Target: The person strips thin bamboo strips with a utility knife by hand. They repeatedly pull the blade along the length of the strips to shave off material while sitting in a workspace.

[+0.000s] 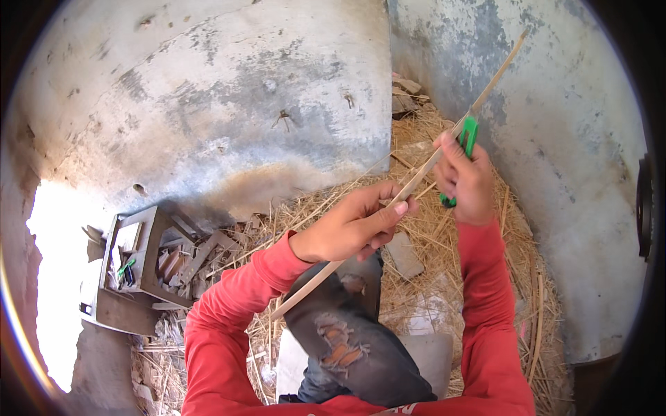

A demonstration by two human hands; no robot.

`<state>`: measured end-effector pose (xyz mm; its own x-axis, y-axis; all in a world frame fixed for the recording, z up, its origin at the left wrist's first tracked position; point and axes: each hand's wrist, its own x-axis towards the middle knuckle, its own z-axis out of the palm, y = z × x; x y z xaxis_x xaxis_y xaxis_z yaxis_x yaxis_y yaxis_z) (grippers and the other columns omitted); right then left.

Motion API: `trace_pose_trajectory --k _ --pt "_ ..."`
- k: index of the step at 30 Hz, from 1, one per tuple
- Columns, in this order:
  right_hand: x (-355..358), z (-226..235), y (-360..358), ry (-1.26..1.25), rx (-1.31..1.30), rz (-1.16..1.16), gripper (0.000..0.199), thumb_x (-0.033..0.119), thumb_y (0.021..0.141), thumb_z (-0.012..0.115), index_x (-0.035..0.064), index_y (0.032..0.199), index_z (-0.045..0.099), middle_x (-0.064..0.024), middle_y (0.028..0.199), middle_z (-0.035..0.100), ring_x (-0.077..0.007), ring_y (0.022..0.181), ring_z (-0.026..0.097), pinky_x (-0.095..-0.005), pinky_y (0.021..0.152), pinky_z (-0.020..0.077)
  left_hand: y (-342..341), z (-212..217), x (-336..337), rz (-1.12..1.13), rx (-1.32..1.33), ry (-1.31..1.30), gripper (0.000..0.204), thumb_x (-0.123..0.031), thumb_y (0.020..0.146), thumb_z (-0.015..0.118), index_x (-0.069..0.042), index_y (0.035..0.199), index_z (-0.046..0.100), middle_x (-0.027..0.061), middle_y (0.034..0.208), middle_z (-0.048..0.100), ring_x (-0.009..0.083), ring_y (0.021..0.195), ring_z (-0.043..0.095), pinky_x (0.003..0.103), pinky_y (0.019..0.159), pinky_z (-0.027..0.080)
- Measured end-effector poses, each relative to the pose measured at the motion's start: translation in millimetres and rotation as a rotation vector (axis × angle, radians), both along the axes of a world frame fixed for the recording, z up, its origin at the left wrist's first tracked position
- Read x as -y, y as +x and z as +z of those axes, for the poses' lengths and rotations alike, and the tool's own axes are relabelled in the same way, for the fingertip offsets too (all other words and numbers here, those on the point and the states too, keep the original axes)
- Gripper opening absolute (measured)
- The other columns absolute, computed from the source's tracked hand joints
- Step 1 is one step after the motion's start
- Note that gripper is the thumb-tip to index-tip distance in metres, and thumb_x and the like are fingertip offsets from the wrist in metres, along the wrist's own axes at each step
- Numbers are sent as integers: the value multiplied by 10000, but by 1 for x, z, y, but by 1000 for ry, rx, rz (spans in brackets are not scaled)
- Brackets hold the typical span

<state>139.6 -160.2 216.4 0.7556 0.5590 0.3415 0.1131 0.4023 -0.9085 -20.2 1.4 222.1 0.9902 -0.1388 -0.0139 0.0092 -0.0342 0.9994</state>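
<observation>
- My torn dark denim knee (347, 340) sits nearest, at six o'clock.
- My left hand (354, 225) pinches a thin, pale bamboo strip (416, 182) running from seven to one o'clock.
- My right hand (463, 177) grips a green-handled knife (467, 139) against the strip, above dry straw (430, 229).

A long thin bamboo strip and a green-handled cutter, both held up in the air.

The long, pale tan, flat bamboo strip (409, 187) is held on a slant, its lower end near the torn dark trouser knee and its upper end reaching high toward the grey wall on the right. It is pinched near its middle by the left hand (354, 225), between thumb and fingers. The green plastic-handled utility cutter (466, 142) is gripped upright in the right hand (465, 177), its upper end laid against the strip; the blade itself is too small to be made out.
</observation>
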Motion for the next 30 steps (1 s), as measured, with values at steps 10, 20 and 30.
trace_pose_trajectory --k 10,20,30 --pt "14 -107 105 58 -123 -445 385 355 1043 600 110 751 550 72 573 422 -24 454 357 -232 398 244 77 -60 -1 -22 -155 -189 339 -201 1092 485 -39 1389 507 -86 551 394 18 406 323 224 392 225" --pt "47 -125 73 -272 -80 -340 388 412 1013 639 34 1046 722 93 546 364 -24 424 327 -238 398 244 83 -97 9 -80 -247 -246 390 -229 1090 458 -15 1413 501 -73 536 386 31 414 336 214 403 251" --pt "55 -113 74 -387 -55 -274 398 392 973 704 24 823 737 83 511 388 -46 456 335 -269 450 260 74 -95 22 -86 -111 -73 358 -231 1084 470 -24 1363 556 -39 612 455 49 498 406 234 471 343"
